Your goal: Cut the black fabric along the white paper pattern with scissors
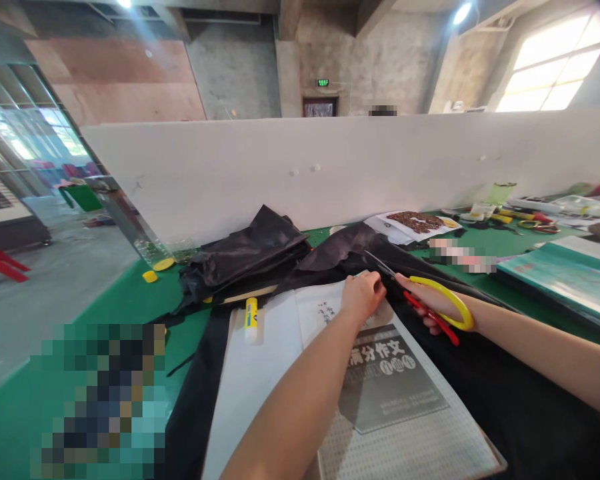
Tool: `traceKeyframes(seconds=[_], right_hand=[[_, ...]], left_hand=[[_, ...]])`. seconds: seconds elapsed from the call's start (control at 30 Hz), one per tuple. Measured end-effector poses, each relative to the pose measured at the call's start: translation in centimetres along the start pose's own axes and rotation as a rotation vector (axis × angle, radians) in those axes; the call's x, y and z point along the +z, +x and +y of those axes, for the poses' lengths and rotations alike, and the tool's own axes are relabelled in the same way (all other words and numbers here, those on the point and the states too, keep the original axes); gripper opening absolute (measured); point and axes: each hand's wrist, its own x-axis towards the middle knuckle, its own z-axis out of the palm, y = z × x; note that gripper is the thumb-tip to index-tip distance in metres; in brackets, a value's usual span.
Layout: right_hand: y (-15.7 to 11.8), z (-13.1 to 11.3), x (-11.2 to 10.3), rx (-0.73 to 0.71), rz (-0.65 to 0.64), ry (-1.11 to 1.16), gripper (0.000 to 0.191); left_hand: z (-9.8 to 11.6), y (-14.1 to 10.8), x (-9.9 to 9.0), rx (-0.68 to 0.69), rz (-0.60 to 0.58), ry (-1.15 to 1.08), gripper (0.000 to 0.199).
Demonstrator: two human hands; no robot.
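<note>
My right hand grips a pair of scissors with one yellow and one red handle loop, blades open and pointing up-left over black fabric. My left hand presses down at the far edge of a white paper sheet and a book with a grey cover and printed characters, right beside the scissor blades. The black fabric lies under and around the book on the green table.
A glue stick lies on the white sheet at left. A heap of black cloth sits behind. Yellow caps, a plate of brown bits, more scissors and a teal folder lie on the table. A white partition runs behind.
</note>
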Motion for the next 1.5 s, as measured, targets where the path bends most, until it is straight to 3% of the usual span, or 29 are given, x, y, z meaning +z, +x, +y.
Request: traceKeyframes(seconds=[0.13,0.23,0.37,0.83,1.13,1.5], right_hand=[[1.2,-0.1,-0.2,0.112,-0.026,-0.061,0.057],[1.9,-0.3,-0.2,0.123,-0.07,-0.116,0.063],[2.7,-0.6,-0.2,0.061,-0.082,-0.13,0.064],[4.7,-3.6,0.3,0.054,-0.147,0.007,0.064],[5.8,-4.1,0.3,0.022,-0.07,0.09,0.061],[5.9,-4.4,0.3,-0.121,-0.012,0.143,0.061]], left_hand=[[0.2,0.0,0.0,0.016,-0.008,-0.001,0.011],[0.2,0.0,0.1,0.011,-0.002,0.002,0.01],[0.1,-0.1,0.3,0.029,0.004,-0.001,0.01],[0.0,-0.2,0.2,0.087,-0.006,0.006,0.01],[0.3,-0.3,0.4,0.11,-0.016,0.02,0.008],[0.1,-0.4,0.7,0.17,-0.014,0.022,0.008]])
